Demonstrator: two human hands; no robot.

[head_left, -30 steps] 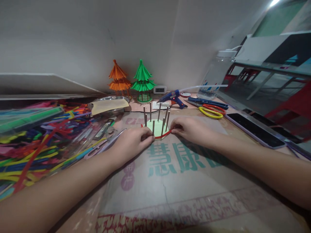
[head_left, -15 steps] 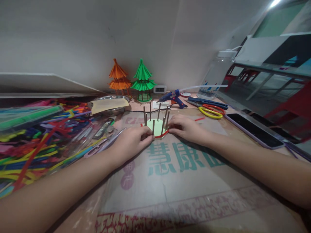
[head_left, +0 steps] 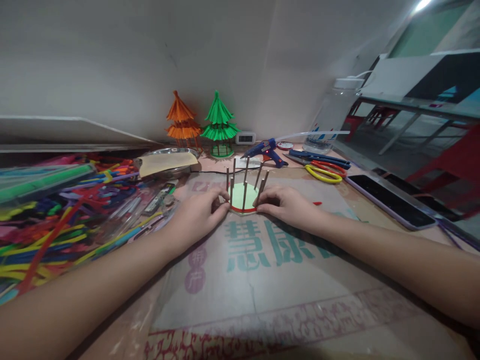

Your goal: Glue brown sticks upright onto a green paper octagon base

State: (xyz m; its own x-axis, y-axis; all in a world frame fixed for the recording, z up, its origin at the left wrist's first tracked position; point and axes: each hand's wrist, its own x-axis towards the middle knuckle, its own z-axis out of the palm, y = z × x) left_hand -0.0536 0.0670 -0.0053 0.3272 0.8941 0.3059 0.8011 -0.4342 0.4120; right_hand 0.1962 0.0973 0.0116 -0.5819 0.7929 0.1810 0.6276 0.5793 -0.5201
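A light-green round base stands on the work surface with several thin brown posts rising from it. Along its front edge runs a red pipe cleaner. My left hand pinches the left side of the base's rim, thumb and forefinger together. At the right side my right hand has its fingers closed on the red strip against the rim, near a post. A short red end shows beyond the right wrist. The fingertips partly hide both sides of the base.
Behind stand an orange pagoda model, a green pagoda model and a blue glue gun. Scissors, a phone and a water bottle are to the right. Colourful pipe cleaners are heaped on the left.
The base has turned between my hands, so its posts stand in different places. My left hand has shifted left along the rim, and the red end past the right wrist has moved nearer.
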